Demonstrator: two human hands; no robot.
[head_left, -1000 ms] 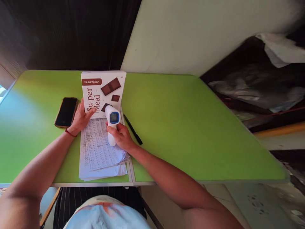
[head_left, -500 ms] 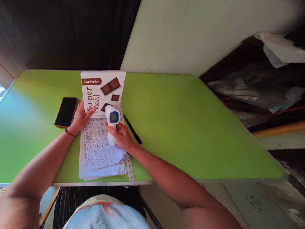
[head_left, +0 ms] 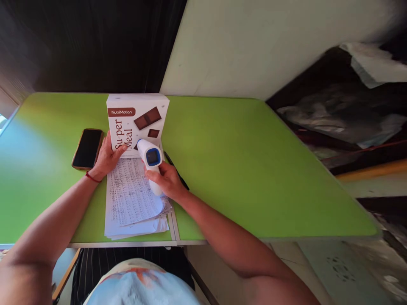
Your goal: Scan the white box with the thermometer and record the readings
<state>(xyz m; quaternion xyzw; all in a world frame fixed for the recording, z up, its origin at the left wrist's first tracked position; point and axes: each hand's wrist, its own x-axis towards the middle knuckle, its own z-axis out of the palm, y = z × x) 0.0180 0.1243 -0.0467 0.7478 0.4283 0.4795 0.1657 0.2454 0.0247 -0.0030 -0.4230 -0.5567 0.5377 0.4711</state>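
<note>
My right hand [head_left: 168, 180] is closed around the handle of a white infrared thermometer [head_left: 154, 185], whose blue-framed screen faces me. Its front end points at the lower part of a white "NutriMotion" box [head_left: 149, 100], which stands upright on the table. My left hand [head_left: 107, 157] grips the box at its lower left corner, thumb across the front; the other fingers are partly hidden along the side. Handwritten sheets of paper [head_left: 127, 199] lie in front of the box, beneath the thermometer.
Just left of my left hand lies a phone [head_left: 88, 148] in a brown case. A black pen [head_left: 173, 165] rests right of the papers, partly behind my right hand. The green table [head_left: 254, 169] meets a wall at the back; a cluttered shelf [head_left: 343, 114] stands at the right.
The box now leans back more, showing more of its top face. My right hand has shifted slightly right with the thermometer, which is turned more to the left and now covers part of the pen.
</note>
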